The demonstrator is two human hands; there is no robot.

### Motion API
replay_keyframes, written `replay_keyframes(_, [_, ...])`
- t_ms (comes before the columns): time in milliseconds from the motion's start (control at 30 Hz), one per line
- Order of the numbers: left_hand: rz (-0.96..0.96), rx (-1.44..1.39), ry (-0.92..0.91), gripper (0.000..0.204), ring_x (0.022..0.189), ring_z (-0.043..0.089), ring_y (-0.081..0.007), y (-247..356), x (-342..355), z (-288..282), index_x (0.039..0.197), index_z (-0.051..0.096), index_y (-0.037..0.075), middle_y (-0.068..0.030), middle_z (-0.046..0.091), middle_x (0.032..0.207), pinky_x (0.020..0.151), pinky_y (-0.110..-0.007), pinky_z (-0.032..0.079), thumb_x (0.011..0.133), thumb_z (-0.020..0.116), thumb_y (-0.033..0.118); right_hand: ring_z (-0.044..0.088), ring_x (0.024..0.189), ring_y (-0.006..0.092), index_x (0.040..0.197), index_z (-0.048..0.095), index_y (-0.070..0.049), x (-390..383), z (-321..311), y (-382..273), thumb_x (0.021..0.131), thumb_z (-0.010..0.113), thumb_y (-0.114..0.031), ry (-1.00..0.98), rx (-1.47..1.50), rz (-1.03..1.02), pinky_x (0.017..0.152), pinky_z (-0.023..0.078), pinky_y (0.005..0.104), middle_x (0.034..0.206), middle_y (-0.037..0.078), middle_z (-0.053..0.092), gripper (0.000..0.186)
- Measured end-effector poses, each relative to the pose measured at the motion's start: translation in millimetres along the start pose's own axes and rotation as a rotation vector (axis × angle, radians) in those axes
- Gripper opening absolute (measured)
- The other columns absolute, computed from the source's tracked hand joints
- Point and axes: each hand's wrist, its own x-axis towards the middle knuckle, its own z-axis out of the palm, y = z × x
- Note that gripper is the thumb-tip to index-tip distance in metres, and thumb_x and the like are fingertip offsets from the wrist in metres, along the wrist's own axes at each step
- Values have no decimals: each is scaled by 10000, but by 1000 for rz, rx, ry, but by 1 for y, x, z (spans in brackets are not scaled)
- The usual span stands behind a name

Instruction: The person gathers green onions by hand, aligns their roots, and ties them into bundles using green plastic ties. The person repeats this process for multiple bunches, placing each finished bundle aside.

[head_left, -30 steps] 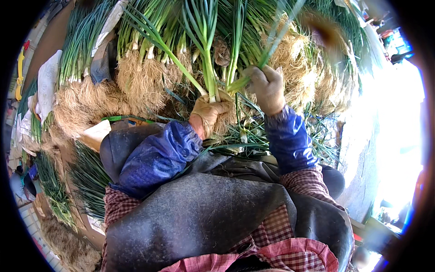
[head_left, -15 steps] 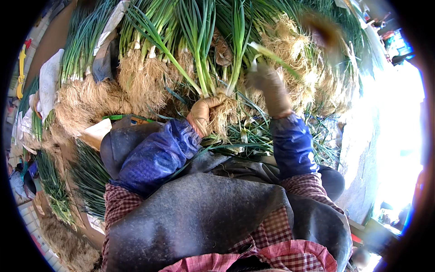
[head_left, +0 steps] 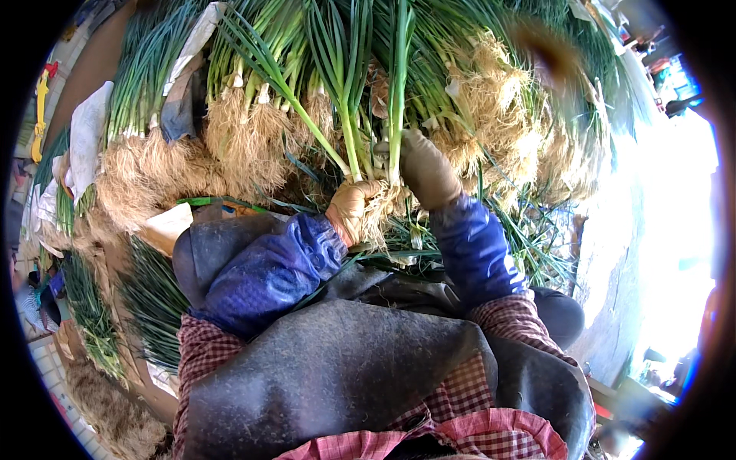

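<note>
My left hand, in a tan glove, is closed around the root ends of a few spring onions. Their green leaves fan away from me and pale roots hang below the fist. My right hand, also gloved, is closed at the white lower stem of the rightmost spring onion; its fingertips are partly hidden behind that stem. Loose green leaves and trimmings lie beneath and to the right of my hands.
Rooted spring onion bundles line the far side, with more roots at the far right. Another leafy heap lies left of my knee. A dark apron covers my lap. Strong glare washes out the right side.
My right hand has come leftward and slightly down onto the rightmost stem. The pale, leafy strip beside it earlier no longer shows there. My left hand keeps its grip, shifted slightly right and down.
</note>
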Motion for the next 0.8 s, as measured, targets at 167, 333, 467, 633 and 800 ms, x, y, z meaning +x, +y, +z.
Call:
replay_keyframes(167, [-76, 99, -22, 270, 671, 596, -175, 1, -2, -4, 1100, 623, -27, -192, 683, 1008, 581, -294, 485, 938, 547, 176, 610, 778, 180, 1007, 652, -34, 12, -31, 7, 911, 621, -333, -211, -32, 119, 739, 497, 321, 861, 58, 653, 315])
replay_keyframes(333, [-113, -10, -171, 329, 662, 569, -161, 5, -4, -11, 1190, 608, 10, -157, 671, 972, 563, -268, 462, 929, 591, 209, 614, 662, 171, 879, 679, -38, 8, -50, 14, 861, 666, -196, -60, -701, -93, 591, 504, 290, 828, 46, 668, 160])
replay_keyframes(467, [-243, 123, -233, 340, 746, 634, -199, 6, -2, -11, 1221, 601, 46, -148, 674, 954, 627, -302, 540, 898, 635, 147, 688, 798, 220, 919, 704, -95, 11, -71, 31, 819, 673, -148, -404, -2331, -472, 658, 546, 326, 831, 65, 706, 117])
replay_keyframes(633, [-247, 101, -301, 256, 977, 684, -359, 12, -18, 8, 1135, 580, 39, -276, 618, 1192, 832, -465, 580, 885, 634, 59, 690, 944, 241, 1008, 712, -89, -27, -113, 48, 865, 629, -373, -25, -2155, 465, 779, 548, 377, 929, 74, 725, 328])
replay_keyframes(800, [-74, 2, -542, 376, 839, 709, -297, 60, -15, 6, 1231, 582, 76, -267, 621, 1176, 709, -380, 608, 867, 672, 52, 685, 864, 263, 1023, 720, -81, -50, -116, 19, 905, 581, -436, -538, -1875, 762, 782, 542, 428, 995, 140, 711, 400])
